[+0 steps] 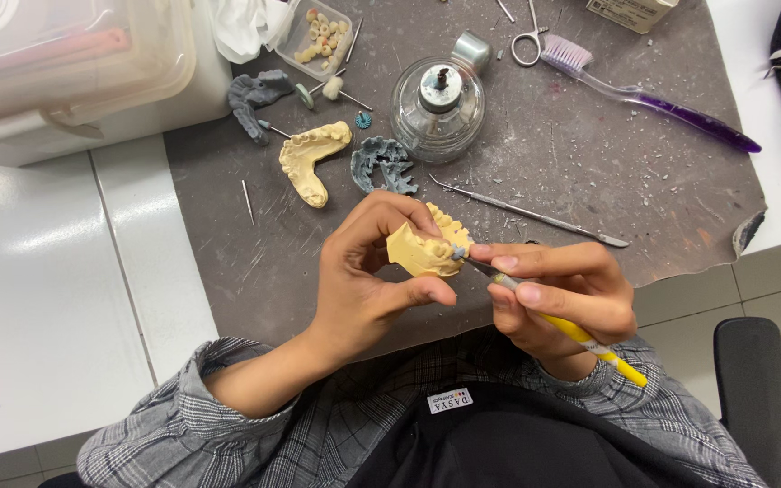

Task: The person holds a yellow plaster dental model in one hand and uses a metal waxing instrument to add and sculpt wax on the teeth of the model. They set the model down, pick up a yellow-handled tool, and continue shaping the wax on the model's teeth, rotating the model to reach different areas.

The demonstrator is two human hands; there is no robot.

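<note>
My left hand (368,271) grips a yellow plaster dental cast (422,251) between thumb and fingers, just above the front edge of a grey work mat (589,172). My right hand (562,294) holds a yellow-handled carving tool (589,342) like a pen. Its metal tip touches a small grey patch of wax on the cast's right side. Both forearms wear grey checked sleeves.
On the mat lie a second yellow cast (311,161), grey wax pieces (381,164), a glass spirit lamp (438,108), a long metal instrument (526,212), a purple toothbrush (644,95), small scissors (528,41) and a tray of teeth (320,38). A plastic box (65,63) stands far left.
</note>
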